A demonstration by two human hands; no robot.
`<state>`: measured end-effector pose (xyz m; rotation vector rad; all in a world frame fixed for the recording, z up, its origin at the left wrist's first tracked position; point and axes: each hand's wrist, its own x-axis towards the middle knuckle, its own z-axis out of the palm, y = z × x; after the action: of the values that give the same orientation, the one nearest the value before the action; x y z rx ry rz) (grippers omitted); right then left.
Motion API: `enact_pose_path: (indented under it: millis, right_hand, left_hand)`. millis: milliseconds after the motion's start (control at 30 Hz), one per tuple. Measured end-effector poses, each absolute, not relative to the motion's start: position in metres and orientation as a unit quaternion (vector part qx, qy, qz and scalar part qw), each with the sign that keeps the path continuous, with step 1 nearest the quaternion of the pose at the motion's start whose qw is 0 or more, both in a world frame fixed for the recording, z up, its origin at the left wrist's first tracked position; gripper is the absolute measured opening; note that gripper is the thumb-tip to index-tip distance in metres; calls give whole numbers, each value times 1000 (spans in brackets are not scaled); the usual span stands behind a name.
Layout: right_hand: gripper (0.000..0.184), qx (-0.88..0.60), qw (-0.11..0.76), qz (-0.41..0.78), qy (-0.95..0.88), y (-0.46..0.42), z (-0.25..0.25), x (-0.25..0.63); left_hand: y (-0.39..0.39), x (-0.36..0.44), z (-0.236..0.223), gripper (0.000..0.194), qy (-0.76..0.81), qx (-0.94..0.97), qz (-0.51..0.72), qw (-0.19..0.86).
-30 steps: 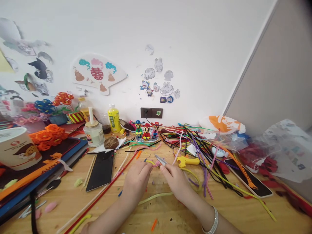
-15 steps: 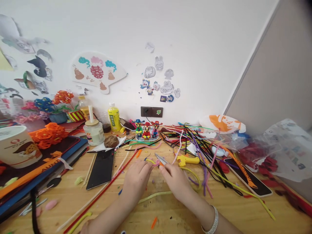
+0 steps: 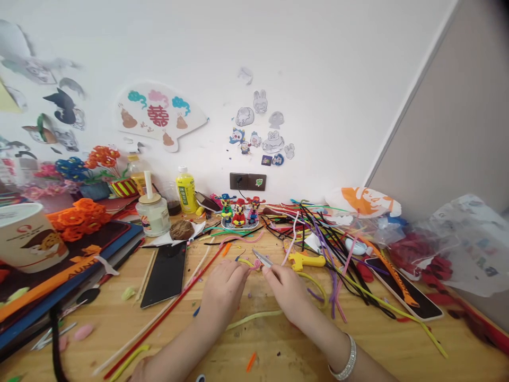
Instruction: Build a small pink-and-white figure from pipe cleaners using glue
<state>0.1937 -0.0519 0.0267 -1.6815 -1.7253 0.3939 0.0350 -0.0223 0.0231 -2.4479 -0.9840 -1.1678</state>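
Over the middle of the table, my left hand [image 3: 226, 282] is closed, its fingertips pinching a small curled pink pipe cleaner [image 3: 256, 265]. A short yellow fuzzy strip [image 3: 245, 261] sticks out just beyond those fingertips. My right hand [image 3: 287, 291] grips scissors [image 3: 262, 258], whose metal blades point up and left beside the pink curl. The scissors' handles are mostly hidden by my fingers. Beneath my wrists lies a long pale yellow-green pipe cleaner [image 3: 254, 317].
A yellow glue gun [image 3: 305, 261] and a heap of coloured pipe cleaners [image 3: 318, 228] lie right. Behind my hands stand three small figures [image 3: 239, 213] on a plate. A black phone [image 3: 165, 276], glass jar [image 3: 153, 216], yellow bottle [image 3: 186, 191] and paper cup [image 3: 29, 239] are left.
Both hands stay almost in place. Around the scissors my right fingers have shifted slightly, and the orange bit seen by their tips now barely shows.
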Motion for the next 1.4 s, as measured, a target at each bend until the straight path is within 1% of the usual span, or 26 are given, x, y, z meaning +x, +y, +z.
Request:
enact_pose_path:
  millis: [133,233,333,467,533,633,767,867,1033,1200,1400]
  right_hand:
    - [43,-637,365,161,-660,-49,26,198]
    - [43,-643,358,158,-659,-47,25,200]
    - [44,-659,328,142,-661,-47,24,202]
    - [43,-663,284,112,-683,-46,17,203]
    - [36,-635,297,100,-706,-45,14,203]
    - [23,-595,343,88,-721,-43,14,203]
    - [21,-541,432,162,-703,-39,22,207]
    - [19,-506,466,210,-695,-38,27,210]
    - [16,-494,467,212,-702,-38,32,211]
    - [10,-498,445,188,-721,-42,39,211]
    - [8,-492,424,170,-741,-41,37,213]
  left_hand:
    - [-22,35,23,18,-332,-841,-406,133]
    - [-21,34,21,18,-337,-837,-414,118]
    - [-20,34,19,16,-354,-829,-426,72]
    - [-19,35,19,17,-367,-821,-437,-23]
    - [-19,36,20,18,-369,-816,-440,-59]
    - [-20,38,22,20,-367,-812,-445,-86]
    - [-22,39,24,18,-344,-825,-439,-94]
    - [-22,40,24,17,-321,-844,-421,-88]
    - [-20,39,19,17,-310,-858,-400,-89]
    - [-23,40,18,17,-323,-858,-386,-103]
    - [-24,41,19,20,-357,-837,-373,-181]
